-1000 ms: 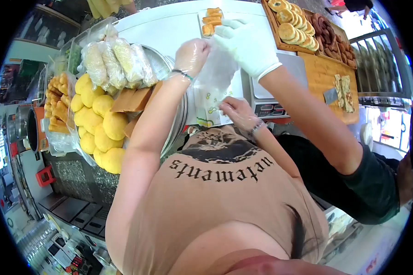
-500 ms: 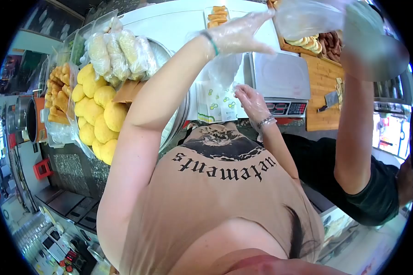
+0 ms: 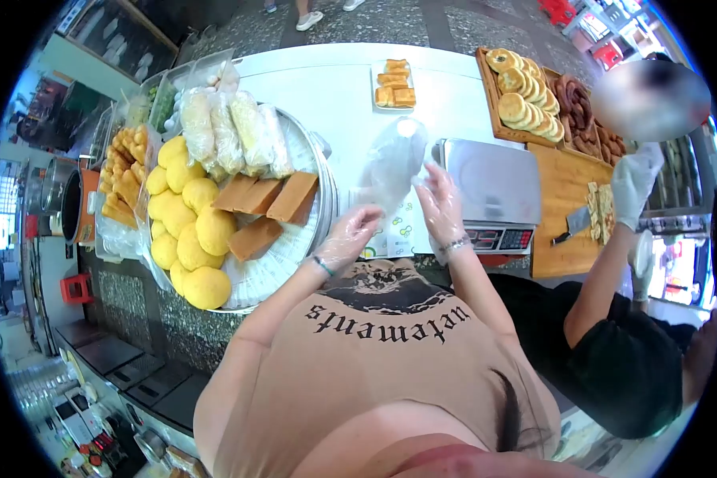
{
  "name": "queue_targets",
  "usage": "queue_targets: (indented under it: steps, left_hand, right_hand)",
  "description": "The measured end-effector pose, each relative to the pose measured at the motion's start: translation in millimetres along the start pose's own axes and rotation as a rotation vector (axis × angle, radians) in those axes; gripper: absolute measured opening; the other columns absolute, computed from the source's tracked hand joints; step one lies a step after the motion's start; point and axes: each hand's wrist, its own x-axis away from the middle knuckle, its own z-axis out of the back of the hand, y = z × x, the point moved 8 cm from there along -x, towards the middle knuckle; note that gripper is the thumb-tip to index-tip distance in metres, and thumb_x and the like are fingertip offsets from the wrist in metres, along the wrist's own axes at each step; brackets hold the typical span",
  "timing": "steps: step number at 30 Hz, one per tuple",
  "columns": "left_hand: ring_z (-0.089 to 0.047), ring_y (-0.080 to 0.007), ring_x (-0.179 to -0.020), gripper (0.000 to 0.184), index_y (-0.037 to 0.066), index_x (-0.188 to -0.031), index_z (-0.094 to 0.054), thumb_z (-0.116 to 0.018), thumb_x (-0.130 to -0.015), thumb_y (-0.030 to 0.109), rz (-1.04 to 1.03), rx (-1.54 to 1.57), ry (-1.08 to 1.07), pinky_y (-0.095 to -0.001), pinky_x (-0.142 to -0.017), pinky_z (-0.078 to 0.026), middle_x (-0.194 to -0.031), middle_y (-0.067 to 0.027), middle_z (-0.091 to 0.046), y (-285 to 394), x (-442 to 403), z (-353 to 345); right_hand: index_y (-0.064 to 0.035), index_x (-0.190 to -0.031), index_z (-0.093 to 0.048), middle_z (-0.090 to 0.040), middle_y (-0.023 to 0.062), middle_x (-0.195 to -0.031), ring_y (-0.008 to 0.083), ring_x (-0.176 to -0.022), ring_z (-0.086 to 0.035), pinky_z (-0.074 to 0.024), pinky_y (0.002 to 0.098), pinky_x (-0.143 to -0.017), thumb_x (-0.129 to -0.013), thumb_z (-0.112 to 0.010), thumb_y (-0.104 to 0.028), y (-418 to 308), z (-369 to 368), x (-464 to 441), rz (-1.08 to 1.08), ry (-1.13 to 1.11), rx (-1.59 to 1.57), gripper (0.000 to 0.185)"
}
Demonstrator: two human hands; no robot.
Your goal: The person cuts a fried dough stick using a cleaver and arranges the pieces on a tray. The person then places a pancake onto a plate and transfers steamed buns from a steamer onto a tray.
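Both my hands wear clear plastic gloves and are drawn close over the counter in front of my shirt. Between them a clear plastic bag (image 3: 392, 163) stretches away from me; a pale round patch shows at its far end, too blurred to name. My left hand (image 3: 350, 235) is closed, fingertips pinching the near left edge of the bag. On the other side my right hand (image 3: 440, 207) has its curled fingers on the bag's right edge. Under the bag lie white paper bags (image 3: 386, 239) with a green and yellow print.
Left stands a round tray (image 3: 295, 147) with yellow buns (image 3: 179, 215), brown cake blocks (image 3: 292, 197) and wrapped rolls (image 3: 231, 131). A scale (image 3: 490, 187) is right, beside a cutting board (image 3: 554, 231) with a cleaver (image 3: 572, 223). A co-worker's gloved hand (image 3: 636, 187) is farther right.
My left hand has come back from far forward on the right to the bag near my body. My right hand stays by the bag. The co-worker's arm has lowered.
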Motion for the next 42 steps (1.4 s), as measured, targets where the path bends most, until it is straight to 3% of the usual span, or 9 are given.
queue_targets:
  steps: [4,12,20,25,27,30,33,37,42]
  left_hand:
    - [-0.054,-0.0131,-0.096,0.035,0.002,-0.123,-0.050,-0.056,-0.089,0.008,-0.093,0.099,0.257,-0.0273,-0.085,-0.045,-0.106,-0.0067,-0.057,-2,-19,21]
    - [-0.054,-0.0160,-0.099,0.044,0.001,-0.131,-0.042,-0.054,-0.090,0.008,-0.101,-0.033,0.251,-0.0292,-0.086,-0.046,-0.118,-0.0114,-0.051,14,-66,25]
    - [-0.050,-0.0123,-0.099,0.041,0.002,-0.131,-0.042,-0.052,-0.092,0.012,-0.009,0.123,0.248,-0.0276,-0.091,-0.041,-0.110,-0.0083,-0.056,8,-42,32]
    - [-0.044,-0.0239,-0.122,0.041,0.001,-0.131,-0.043,-0.048,-0.094,0.017,-0.150,0.056,0.254,-0.0360,-0.105,-0.034,-0.131,-0.0131,-0.047,31,-20,30]
    - [-0.042,-0.0253,-0.126,0.051,0.002,-0.140,-0.032,-0.048,-0.094,0.015,-0.590,-1.228,0.135,-0.0355,-0.107,-0.032,-0.135,-0.0149,-0.043,36,-13,-15]
    - [-0.038,-0.0267,-0.130,0.060,0.001,-0.144,-0.022,-0.051,-0.093,0.014,-0.187,-0.016,0.287,-0.0376,-0.109,-0.030,-0.139,-0.0158,-0.040,19,-14,15]
    - [-0.043,-0.0280,-0.125,0.075,-0.001,-0.144,-0.014,-0.062,-0.088,0.014,-0.262,0.400,0.532,-0.0399,-0.104,-0.037,-0.137,-0.0193,-0.038,52,-11,51]
    - [-0.047,-0.0283,-0.116,0.082,-0.001,-0.144,-0.016,-0.068,-0.083,0.020,-0.441,0.011,0.688,-0.0405,-0.098,-0.040,-0.133,-0.0196,-0.035,91,-10,72]
    - [-0.047,-0.0275,-0.114,0.071,0.000,-0.141,-0.025,-0.064,-0.084,0.016,-0.459,-0.120,0.674,-0.0388,-0.098,-0.040,-0.128,-0.0179,-0.038,104,-6,52]
  right_hand:
    - [0.0037,-0.134,-0.037,-0.043,0.0263,-0.133,0.0397,-0.129,-0.035,-0.0276,0.0434,-0.109,-0.078,-0.071,-0.029,-15,17,-45,0.323,0.268,0.283,0.074]
    - [-0.0106,-0.104,-0.062,-0.058,0.0178,-0.107,0.0323,-0.108,-0.054,-0.0414,0.0398,-0.095,-0.075,-0.067,-0.021,-31,-23,-124,0.482,-0.056,0.402,0.031]
    - [-0.0109,-0.124,-0.054,-0.050,0.0161,-0.131,0.0341,-0.119,-0.047,-0.0400,0.0421,-0.100,-0.082,-0.065,-0.024,-87,23,-67,0.541,0.231,0.210,0.046]
    - [-0.0056,-0.128,-0.049,-0.045,0.0214,-0.134,0.0374,-0.126,-0.042,-0.0358,0.0448,-0.104,-0.081,-0.067,-0.033,-96,-35,22,0.723,-0.231,0.265,0.058]
    - [-0.0043,-0.132,-0.046,-0.042,0.0223,-0.137,0.0380,-0.129,-0.039,-0.0331,0.0443,-0.107,-0.082,-0.066,-0.036,-104,-57,52,0.818,-0.351,0.277,0.062]
    - [-0.0016,-0.142,-0.031,-0.035,0.0213,-0.144,0.0359,-0.136,-0.030,-0.0268,0.0428,-0.111,-0.082,-0.068,-0.038,-95,-67,57,0.634,-0.415,0.163,0.079]
    - [0.0031,-0.137,-0.035,-0.036,0.0221,-0.141,0.0323,-0.132,-0.034,-0.0263,0.0410,-0.110,-0.089,-0.059,-0.042,-91,-50,36,0.435,-0.255,-0.313,0.070]
    - [0.0032,-0.129,-0.045,-0.055,0.0159,-0.123,0.0220,-0.112,-0.055,-0.0431,0.0338,-0.097,-0.097,-0.046,-0.032,-74,-39,-2,-0.056,-0.282,-0.907,0.047]
    - [0.0015,-0.119,-0.052,-0.061,0.0103,-0.100,0.0147,-0.087,-0.059,-0.0480,0.0280,-0.079,-0.100,-0.039,-0.028,-75,-64,11,-0.080,-0.459,-0.421,0.037]
